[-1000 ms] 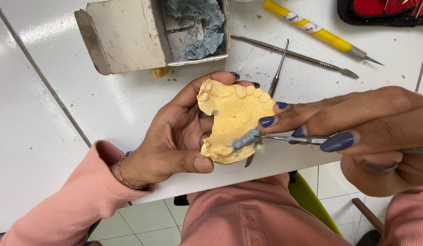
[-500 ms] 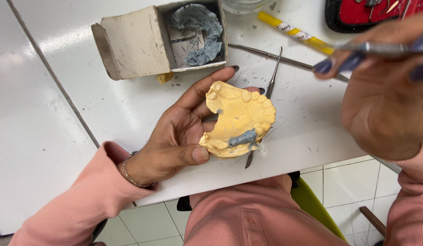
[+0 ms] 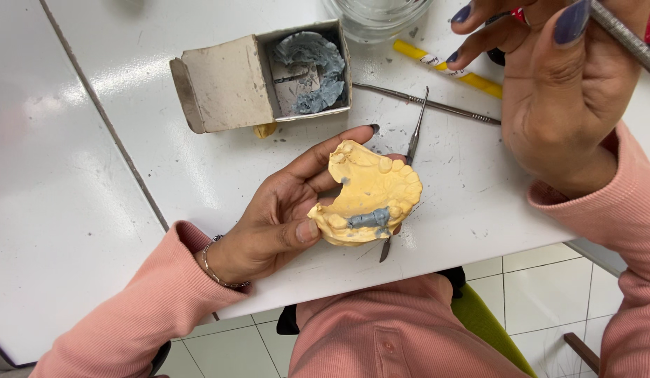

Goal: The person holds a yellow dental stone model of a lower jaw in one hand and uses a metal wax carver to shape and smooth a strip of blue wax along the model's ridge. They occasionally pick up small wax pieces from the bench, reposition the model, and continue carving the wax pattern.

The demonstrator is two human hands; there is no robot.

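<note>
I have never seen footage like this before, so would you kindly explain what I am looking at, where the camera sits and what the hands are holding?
There is no machine here: a person works with two bare hands, and the one picture comes from a camera worn on their head, looking down at a white table.

The left hand cradles a yellow dental cast, a model of a row of teeth, with a small patch of grey material on its near side. The right hand is raised above the table and grips a thin metal tool between its fingers.

On the table lie an open cardboard box holding more grey material, two slim metal instruments, a yellow pen-like tool and the base of a clear glass container. Pink sleeves cover both arms.
</note>
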